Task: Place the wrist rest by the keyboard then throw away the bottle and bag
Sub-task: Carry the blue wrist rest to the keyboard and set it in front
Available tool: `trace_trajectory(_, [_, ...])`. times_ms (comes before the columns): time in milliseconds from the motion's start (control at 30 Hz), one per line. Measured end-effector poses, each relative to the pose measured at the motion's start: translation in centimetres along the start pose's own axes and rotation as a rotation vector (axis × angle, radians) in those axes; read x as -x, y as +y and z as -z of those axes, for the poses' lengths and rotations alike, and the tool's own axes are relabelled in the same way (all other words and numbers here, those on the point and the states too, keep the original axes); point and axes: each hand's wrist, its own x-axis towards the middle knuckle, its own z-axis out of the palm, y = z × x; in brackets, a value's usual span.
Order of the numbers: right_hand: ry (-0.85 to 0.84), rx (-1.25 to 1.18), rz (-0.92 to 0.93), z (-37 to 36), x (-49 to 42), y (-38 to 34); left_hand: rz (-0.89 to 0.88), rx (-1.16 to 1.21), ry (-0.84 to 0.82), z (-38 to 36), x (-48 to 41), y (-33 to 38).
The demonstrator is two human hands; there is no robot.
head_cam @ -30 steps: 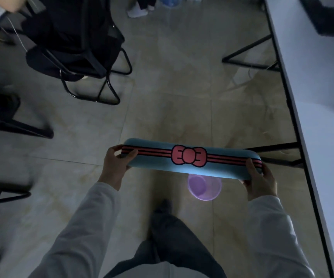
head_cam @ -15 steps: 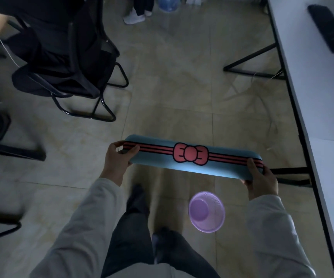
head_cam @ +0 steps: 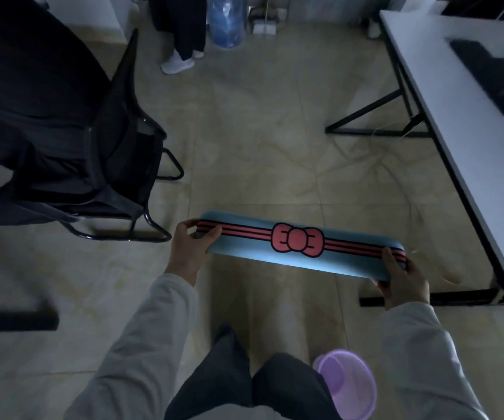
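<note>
A long blue wrist rest (head_cam: pixel 278 256) with red stripes and a red bow is held level in front of me, above the floor. My left hand (head_cam: pixel 188 248) grips its left end and my right hand (head_cam: pixel 403 278) grips its right end. A dark flat object, maybe the keyboard (head_cam: pixel 493 77), lies on the white desk (head_cam: pixel 456 122) at the right. No bottle or bag is in view.
A purple plastic bin (head_cam: pixel 349 383) stands on the floor by my right leg. A black chair (head_cam: pixel 93 165) draped with dark clothing stands at the left. Another person's legs and shoe (head_cam: pixel 181 62) and a blue water jug (head_cam: pixel 226 19) are at the far end.
I have walked forward with the wrist rest in both hands. The purple bin has slid down toward the bottom of the view, and the desk and the dark object on it have come closer.
</note>
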Motion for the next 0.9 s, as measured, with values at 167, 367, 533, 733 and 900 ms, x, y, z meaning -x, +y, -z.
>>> trace_trajectory(167, [0.035, 0.016, 0.001, -3.4, -2.9, -0.7, 0.047, 0.025, 0.000, -1.3, -4.3, 2.1])
trace_trajectory(367, [0.084, 0.056, 0.011, -7.0, -8.6, -3.6, 0.047, -0.005, -0.025, -5.2, -10.4, 4.9])
trace_trajectory(533, [0.090, 0.026, 0.019, -9.4, -15.7, -7.6, 0.021, -0.015, -0.028, -10.9, -15.3, 8.8])
trace_trajectory(733, [0.082, -0.010, 0.041, -11.2, -23.0, -14.2, 0.003, -0.018, -0.054, -18.7, -20.5, 13.4])
trace_trajectory(900, [0.128, -0.059, 0.051, -12.2, -27.7, -16.8, -0.013, -0.041, -0.089, -23.5, -24.3, 15.5])
